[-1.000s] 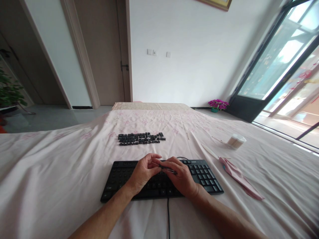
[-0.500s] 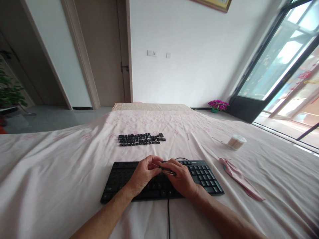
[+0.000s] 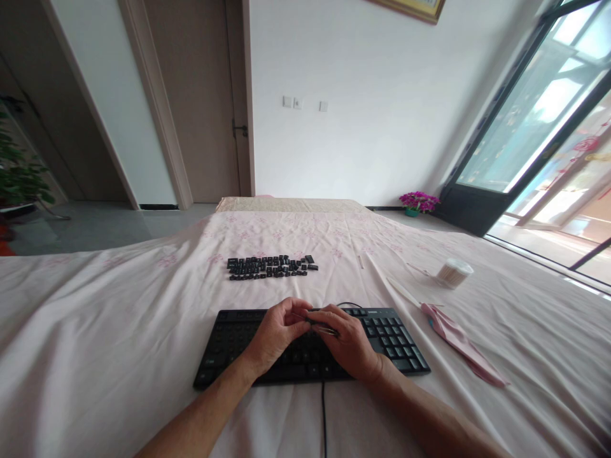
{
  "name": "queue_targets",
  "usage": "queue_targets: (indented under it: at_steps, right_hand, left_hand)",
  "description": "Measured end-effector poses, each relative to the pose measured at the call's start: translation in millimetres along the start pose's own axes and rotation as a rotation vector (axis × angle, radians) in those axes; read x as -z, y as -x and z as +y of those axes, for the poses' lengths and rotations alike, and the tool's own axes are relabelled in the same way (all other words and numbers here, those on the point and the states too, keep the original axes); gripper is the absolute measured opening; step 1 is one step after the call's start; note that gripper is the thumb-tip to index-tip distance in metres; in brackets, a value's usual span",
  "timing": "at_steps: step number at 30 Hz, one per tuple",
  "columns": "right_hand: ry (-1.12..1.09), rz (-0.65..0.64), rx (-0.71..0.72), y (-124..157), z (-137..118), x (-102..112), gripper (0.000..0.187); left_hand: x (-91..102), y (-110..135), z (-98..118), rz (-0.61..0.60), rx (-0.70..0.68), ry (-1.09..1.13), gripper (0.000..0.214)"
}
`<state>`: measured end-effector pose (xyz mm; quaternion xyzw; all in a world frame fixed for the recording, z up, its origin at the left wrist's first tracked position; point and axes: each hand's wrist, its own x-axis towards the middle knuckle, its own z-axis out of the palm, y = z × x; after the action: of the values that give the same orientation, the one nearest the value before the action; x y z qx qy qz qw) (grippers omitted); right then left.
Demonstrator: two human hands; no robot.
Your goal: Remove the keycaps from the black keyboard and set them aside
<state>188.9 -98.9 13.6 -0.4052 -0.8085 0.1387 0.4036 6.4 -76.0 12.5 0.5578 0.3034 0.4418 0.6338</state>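
A black keyboard (image 3: 281,374) lies flat on the cloth, many of its left and middle positions without keycaps and the number pad's keys in place. Above its middle, my left hand (image 3: 277,329) is closed in a pinch; a small dark thing at its fingertips is too small to name. My right hand (image 3: 346,340) meets it there, fingers curled round thin, shiny metal tweezers (image 3: 325,329). Both sets of fingertips touch or nearly touch. Beyond the keyboard, loose black keycaps (image 3: 267,266) lie in rough rows.
A clear round tub of cotton swabs (image 3: 455,273) stands at right, with loose swabs (image 3: 361,261) nearby. A pink cloth (image 3: 465,346) lies right of the keyboard. The keyboard's cable (image 3: 324,413) runs toward me over the pale flowered tablecloth (image 3: 119,356).
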Motion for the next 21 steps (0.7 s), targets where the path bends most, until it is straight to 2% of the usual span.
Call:
queue_targets:
  at_steps: [9, 21]
  right_hand:
    - [-0.016, -0.016, -0.017, -0.4, -0.6, 0.6, 0.034]
    - [-0.007, -0.028, -0.007, 0.5, 0.9, 0.3, 0.034]
  left_hand:
    - [1.3, -0.6, -3.8, 0.008, -0.001, -0.006, 0.037]
    - [-0.1, 0.4, 0.2, 0.008, -0.01, -0.029, 0.033]
